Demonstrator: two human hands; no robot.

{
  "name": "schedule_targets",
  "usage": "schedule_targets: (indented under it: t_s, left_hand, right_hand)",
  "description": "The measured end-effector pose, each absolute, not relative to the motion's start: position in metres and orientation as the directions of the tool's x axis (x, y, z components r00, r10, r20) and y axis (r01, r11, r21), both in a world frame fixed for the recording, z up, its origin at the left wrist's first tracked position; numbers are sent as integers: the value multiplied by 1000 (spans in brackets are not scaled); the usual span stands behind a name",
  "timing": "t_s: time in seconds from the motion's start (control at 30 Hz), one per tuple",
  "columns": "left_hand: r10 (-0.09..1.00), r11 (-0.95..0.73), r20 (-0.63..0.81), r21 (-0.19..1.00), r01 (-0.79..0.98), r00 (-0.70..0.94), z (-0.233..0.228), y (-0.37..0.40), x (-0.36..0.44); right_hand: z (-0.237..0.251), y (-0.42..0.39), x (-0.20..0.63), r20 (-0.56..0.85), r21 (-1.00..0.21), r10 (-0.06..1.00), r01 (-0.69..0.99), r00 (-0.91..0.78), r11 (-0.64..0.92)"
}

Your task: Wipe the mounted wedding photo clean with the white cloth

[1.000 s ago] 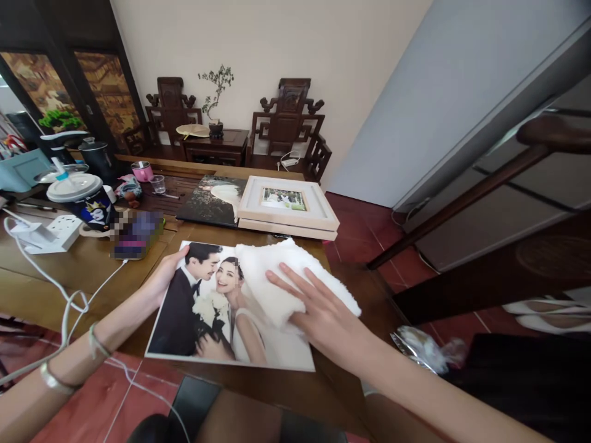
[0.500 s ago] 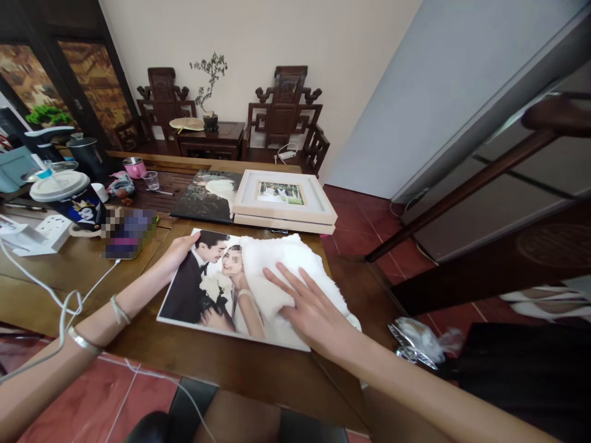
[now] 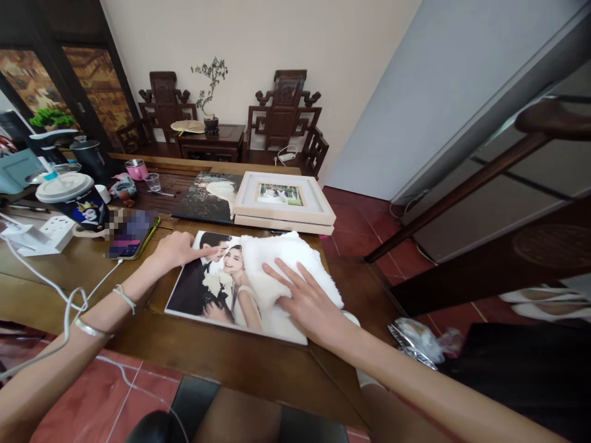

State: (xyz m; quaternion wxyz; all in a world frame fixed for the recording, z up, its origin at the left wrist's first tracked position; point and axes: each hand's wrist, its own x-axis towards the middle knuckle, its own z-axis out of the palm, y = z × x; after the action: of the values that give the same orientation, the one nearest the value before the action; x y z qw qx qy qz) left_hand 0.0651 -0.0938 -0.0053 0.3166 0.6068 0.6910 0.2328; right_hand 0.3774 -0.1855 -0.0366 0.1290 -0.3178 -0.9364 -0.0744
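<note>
A wedding photo panel (image 3: 217,283) lies flat on the wooden table, showing a couple with white flowers. My left hand (image 3: 175,249) is at its far left corner, thumb reaching over the picture and fingers bent at the edge. A fluffy white cloth (image 3: 318,261) covers the panel's right part. On this cloth my right hand (image 3: 305,301) lies palm down, its fingers spread and pressing on the fabric. The thumb is tucked in by the cloth's left edge.
Behind the panel are stacked white picture frames (image 3: 284,212) and a dark photo panel (image 3: 203,195). To the left sit a phone (image 3: 133,234) on a cable, a lidded cup (image 3: 78,206) and a power strip (image 3: 44,234). A wooden chair (image 3: 462,191) stands at the right.
My left hand has shifted so its thumb reaches farther over the photo. The panel has turned slightly and moved a little right. My right hand stays spread on the cloth.
</note>
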Motion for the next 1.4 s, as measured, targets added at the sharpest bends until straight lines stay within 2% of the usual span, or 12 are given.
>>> schedule_targets:
  t_s: [0.07, 0.1, 0.17, 0.3, 0.4, 0.57, 0.67, 0.83, 1.0, 1.07, 1.2, 1.4]
  left_hand:
    - [992, 112, -10, 502, 857, -124, -1, -103, 70]
    - [991, 101, 36, 439, 893, -130, -1, -111, 72]
    - [986, 48, 125, 396, 917, -106, -4, -129, 74]
    - [963, -201, 255, 486, 851, 81, -20, -166, 70]
    - [943, -309, 275, 514, 800, 188, -29, -180, 67]
    - [931, -352, 284, 546, 761, 227, -34, -183, 70]
    - [916, -394, 311, 567, 724, 255, -36, -181, 72]
    - [910, -416, 282, 605, 679, 305, -37, -177, 72]
    - [897, -442, 270, 571, 692, 350, -39, -171, 70]
    - [887, -462, 268, 551, 695, 377, -40, -170, 70]
    - [874, -486, 261, 512, 708, 411, -41, -171, 68]
    - [880, -474, 252, 524, 707, 403, -41, -170, 67]
  right_hand:
    - [-36, -185, 378, 286, 60, 579, 617, -763, 785]
    - [-35, -184, 380, 288, 56, 580, 618, -762, 784]
    - [-31, -178, 386, 312, 43, 584, 625, -749, 779]
    - [-19, -158, 401, 419, 40, 608, 683, -674, 730]
    - [-17, -148, 404, 378, 42, 660, 724, -650, 689]
    - [-26, -151, 393, 159, 62, 678, 693, -718, 719]
    - [-24, -163, 391, 146, 59, 674, 687, -724, 724]
    - [-12, -206, 389, 96, -45, 636, 635, -765, 771]
    - [-15, -238, 377, 194, -106, 615, 607, -764, 788]
    - [-12, -230, 374, 153, -119, 633, 622, -759, 774]
    - [5, -184, 374, -21, -144, 677, 672, -736, 726]
    - [14, -126, 375, -72, -113, 748, 751, -659, 651]
